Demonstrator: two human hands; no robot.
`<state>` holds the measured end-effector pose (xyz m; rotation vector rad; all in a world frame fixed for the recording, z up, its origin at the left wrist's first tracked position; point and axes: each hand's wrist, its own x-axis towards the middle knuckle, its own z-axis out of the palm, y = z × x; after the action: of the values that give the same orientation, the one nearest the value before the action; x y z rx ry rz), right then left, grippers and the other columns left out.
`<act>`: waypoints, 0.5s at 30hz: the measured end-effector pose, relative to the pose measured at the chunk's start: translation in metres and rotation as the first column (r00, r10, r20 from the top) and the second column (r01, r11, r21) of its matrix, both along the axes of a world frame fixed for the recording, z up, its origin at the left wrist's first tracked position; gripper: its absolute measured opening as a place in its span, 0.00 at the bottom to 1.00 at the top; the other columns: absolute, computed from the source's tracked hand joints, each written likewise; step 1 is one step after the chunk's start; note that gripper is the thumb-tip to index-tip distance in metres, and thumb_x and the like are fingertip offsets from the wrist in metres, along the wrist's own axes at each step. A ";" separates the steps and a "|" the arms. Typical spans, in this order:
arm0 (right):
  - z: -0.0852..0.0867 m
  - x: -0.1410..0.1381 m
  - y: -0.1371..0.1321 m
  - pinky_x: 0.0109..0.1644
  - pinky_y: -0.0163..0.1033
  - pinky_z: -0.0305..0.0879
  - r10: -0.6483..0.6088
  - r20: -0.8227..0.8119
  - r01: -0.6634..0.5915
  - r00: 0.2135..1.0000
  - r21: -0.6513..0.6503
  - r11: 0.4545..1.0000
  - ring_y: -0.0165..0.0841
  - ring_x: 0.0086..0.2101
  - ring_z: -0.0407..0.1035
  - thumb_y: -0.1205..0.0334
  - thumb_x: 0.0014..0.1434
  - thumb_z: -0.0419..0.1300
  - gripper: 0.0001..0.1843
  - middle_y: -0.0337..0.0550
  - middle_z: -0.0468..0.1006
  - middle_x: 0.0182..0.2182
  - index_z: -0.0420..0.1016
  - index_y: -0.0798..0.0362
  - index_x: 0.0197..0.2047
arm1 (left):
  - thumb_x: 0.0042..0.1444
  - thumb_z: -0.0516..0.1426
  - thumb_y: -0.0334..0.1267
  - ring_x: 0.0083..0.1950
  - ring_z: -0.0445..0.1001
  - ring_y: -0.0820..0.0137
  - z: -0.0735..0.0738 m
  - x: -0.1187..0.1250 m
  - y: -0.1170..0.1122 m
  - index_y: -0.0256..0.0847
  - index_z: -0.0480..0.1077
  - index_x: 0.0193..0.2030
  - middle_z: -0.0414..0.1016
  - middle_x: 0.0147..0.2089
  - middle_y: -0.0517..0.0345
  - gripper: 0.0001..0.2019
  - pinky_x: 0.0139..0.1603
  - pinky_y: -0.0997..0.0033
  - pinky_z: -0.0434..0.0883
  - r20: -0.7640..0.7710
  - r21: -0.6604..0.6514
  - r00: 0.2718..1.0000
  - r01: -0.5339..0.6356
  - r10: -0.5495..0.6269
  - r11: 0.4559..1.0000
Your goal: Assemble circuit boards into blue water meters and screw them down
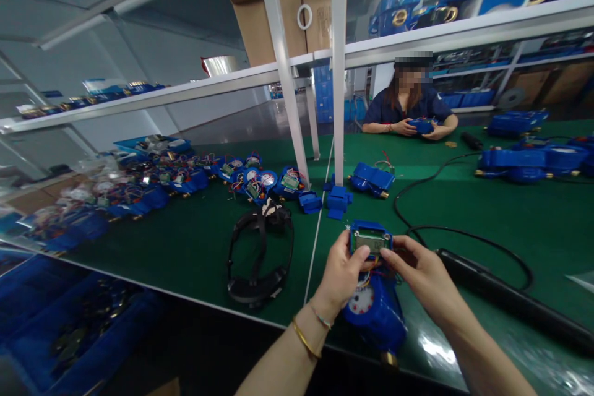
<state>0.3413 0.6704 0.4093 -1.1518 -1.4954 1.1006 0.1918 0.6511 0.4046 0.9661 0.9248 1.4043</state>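
Note:
Both my hands hold a small display module [370,242], a green circuit board with a grey screen in a blue housing. My left hand [341,269] grips its left side, with the thumb on the lower edge of the board. My right hand [415,265] closes on the right side, its thumb near the lower right corner. Thin coloured wires run down from the module to a blue water meter [378,315] at the table's near edge. The meter shows a round white dial and a brass end. My fingers behind the housing are hidden.
A black head strap [260,291] lies left of my hands. A black rod-shaped tool [505,297] with a cable lies right. Blue plastic pieces [338,201] and another meter [372,179] sit ahead by the white posts [338,74]. Across the table a person [408,102] holds a blue part.

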 end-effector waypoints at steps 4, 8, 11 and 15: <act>-0.001 0.002 0.001 0.29 0.38 0.70 0.005 -0.030 -0.006 1.000 -0.034 0.999 0.36 0.27 0.73 0.39 0.48 0.65 0.27 0.44 0.79 0.27 0.76 0.55 0.39 | 0.58 0.62 0.42 0.49 0.78 0.60 -0.005 0.002 0.000 0.36 0.68 0.52 0.77 0.51 0.47 0.18 0.49 0.62 0.78 -0.076 0.074 0.997 -0.002 0.008 0.997; 0.001 0.006 0.003 0.36 0.40 0.73 0.005 -0.044 -0.006 0.999 -0.033 0.999 0.39 0.32 0.75 0.37 0.45 0.67 0.28 0.47 0.81 0.32 0.77 0.54 0.37 | 0.59 0.60 0.39 0.48 0.77 0.61 0.006 -0.008 -0.002 0.37 0.73 0.46 0.79 0.45 0.51 0.11 0.50 0.65 0.75 -0.383 0.178 0.920 -0.020 0.088 0.984; 0.004 0.008 0.003 0.37 0.40 0.73 0.017 -0.032 -0.019 0.999 -0.037 0.999 0.39 0.32 0.75 0.37 0.45 0.68 0.28 0.48 0.81 0.32 0.77 0.53 0.36 | 0.55 0.63 0.38 0.47 0.78 0.60 0.019 -0.022 0.002 0.37 0.76 0.43 0.80 0.44 0.51 0.10 0.50 0.65 0.74 -0.508 0.143 0.861 0.050 0.030 0.988; 0.004 0.005 0.006 0.34 0.40 0.72 0.045 -0.003 -0.045 0.999 -0.050 0.998 0.38 0.30 0.75 0.38 0.46 0.67 0.27 0.48 0.81 0.32 0.78 0.54 0.37 | 0.46 0.67 0.36 0.43 0.80 0.61 0.027 -0.035 0.012 0.35 0.77 0.39 0.82 0.42 0.50 0.13 0.48 0.64 0.75 -0.371 0.014 0.919 0.147 -0.131 0.989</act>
<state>0.3467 0.6759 0.4129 -1.1559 -1.5065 1.1755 0.1570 0.6627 0.4318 1.3323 1.0819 1.1435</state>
